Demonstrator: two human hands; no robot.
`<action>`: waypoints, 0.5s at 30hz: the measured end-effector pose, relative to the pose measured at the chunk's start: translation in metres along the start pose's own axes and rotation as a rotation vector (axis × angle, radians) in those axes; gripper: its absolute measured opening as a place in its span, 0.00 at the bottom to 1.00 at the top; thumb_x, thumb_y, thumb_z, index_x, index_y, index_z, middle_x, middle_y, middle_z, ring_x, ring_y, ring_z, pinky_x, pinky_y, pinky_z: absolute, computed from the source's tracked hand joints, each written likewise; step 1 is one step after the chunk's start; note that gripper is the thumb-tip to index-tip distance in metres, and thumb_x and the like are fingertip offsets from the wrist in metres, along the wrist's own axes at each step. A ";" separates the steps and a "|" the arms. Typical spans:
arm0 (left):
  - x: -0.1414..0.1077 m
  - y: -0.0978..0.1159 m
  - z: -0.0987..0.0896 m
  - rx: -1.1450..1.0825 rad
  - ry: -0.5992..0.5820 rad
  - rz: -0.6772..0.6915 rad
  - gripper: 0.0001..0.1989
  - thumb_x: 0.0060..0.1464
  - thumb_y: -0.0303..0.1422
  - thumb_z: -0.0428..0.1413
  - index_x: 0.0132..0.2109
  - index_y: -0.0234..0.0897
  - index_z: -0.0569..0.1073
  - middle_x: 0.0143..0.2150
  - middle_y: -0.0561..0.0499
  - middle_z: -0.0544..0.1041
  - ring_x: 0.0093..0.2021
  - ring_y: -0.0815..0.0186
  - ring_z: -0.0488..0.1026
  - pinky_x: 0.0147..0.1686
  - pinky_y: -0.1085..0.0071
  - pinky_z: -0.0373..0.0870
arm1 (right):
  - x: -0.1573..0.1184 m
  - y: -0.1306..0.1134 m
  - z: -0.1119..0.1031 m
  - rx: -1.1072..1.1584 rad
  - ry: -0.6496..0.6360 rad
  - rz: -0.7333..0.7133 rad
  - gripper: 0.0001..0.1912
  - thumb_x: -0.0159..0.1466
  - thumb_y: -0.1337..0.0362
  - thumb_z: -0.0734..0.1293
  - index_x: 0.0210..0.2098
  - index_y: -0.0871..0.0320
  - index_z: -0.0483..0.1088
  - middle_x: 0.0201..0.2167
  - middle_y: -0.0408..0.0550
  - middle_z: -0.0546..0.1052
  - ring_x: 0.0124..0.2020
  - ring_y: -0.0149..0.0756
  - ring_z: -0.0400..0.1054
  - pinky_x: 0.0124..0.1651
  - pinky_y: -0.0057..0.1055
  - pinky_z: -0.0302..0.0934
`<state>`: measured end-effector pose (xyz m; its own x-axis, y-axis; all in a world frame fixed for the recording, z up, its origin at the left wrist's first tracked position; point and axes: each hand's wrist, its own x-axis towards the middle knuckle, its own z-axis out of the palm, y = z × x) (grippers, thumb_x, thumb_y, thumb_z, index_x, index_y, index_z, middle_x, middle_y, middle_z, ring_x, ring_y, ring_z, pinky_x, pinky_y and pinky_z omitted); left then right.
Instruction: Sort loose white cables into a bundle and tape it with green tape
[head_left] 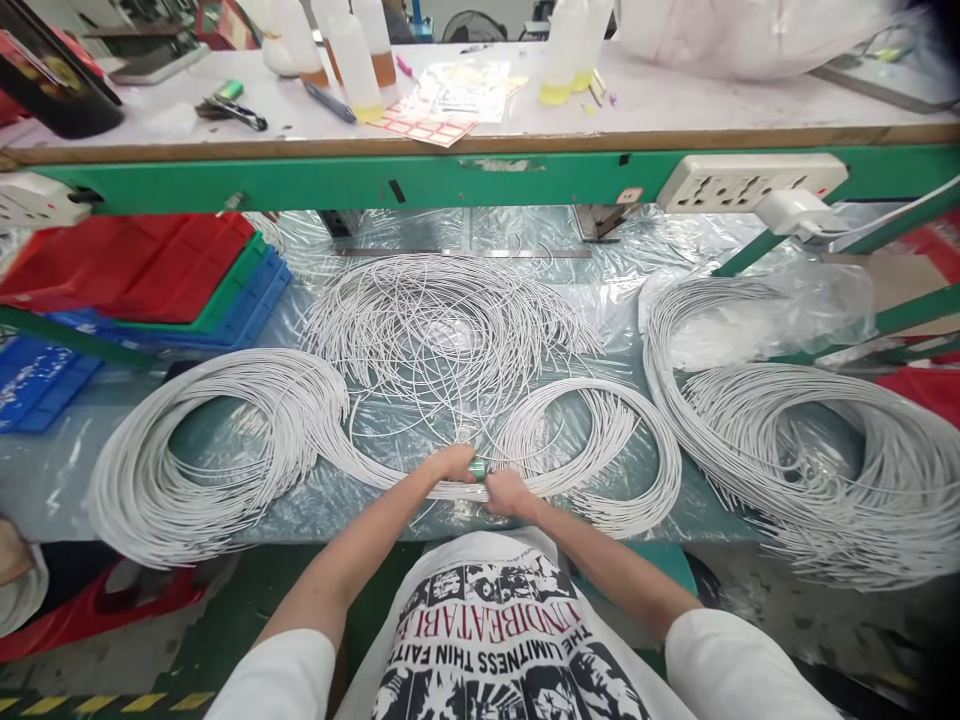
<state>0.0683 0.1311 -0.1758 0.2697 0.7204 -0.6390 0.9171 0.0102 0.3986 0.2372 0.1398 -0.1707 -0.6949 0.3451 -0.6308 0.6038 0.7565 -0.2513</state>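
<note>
Film-covered counter sat below a raised shelf. White wire bundle was at the near edge, centre, directly in front of the person, running between two coils. Left hand: fingers closed around a small green item right at the bundle; looked like a tape roll, couldn't confirm. Right hand: fingers curled closed on the bundle, just beside the green item; fingertips hidden, exact grip can't tell. Bundle led left into a large coil and right into a smaller coil. Loose tangle of the same white wire lay just beyond the hands, with a flat metal strip behind it. Another big coil was far right, near a clear plastic bag. Left rear: red trays stacked over green and blue ones. Shelf had a green front rail with a power strip on it, white plug in. Up top: bottles with amber and yellow liquid, a pen, a red-grid sheet.
</note>
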 end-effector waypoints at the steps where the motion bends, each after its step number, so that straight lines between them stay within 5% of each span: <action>1: 0.002 0.000 -0.005 0.002 -0.028 0.003 0.17 0.40 0.39 0.64 0.36 0.33 0.77 0.35 0.44 0.78 0.37 0.56 0.74 0.37 0.67 0.69 | 0.000 -0.001 0.001 0.006 0.003 0.008 0.21 0.60 0.54 0.65 0.43 0.65 0.76 0.42 0.64 0.77 0.45 0.51 0.73 0.47 0.37 0.66; 9: -0.008 0.005 -0.039 0.040 -0.044 0.092 0.15 0.39 0.41 0.63 0.31 0.33 0.76 0.26 0.49 0.76 0.28 0.62 0.71 0.31 0.69 0.64 | 0.011 0.000 0.007 0.058 -0.017 0.057 0.22 0.61 0.51 0.66 0.44 0.65 0.75 0.42 0.61 0.77 0.45 0.46 0.73 0.47 0.39 0.66; 15: -0.044 0.035 -0.032 0.079 0.048 0.115 0.14 0.39 0.36 0.61 0.35 0.33 0.76 0.33 0.41 0.78 0.36 0.52 0.75 0.36 0.64 0.68 | 0.022 0.006 0.005 0.081 -0.047 0.080 0.18 0.64 0.54 0.66 0.46 0.63 0.72 0.44 0.53 0.77 0.45 0.40 0.72 0.48 0.40 0.67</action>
<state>0.0787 0.1221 -0.1128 0.3620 0.7462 -0.5587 0.9016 -0.1281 0.4132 0.2274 0.1492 -0.1893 -0.6251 0.3746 -0.6848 0.6877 0.6793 -0.2562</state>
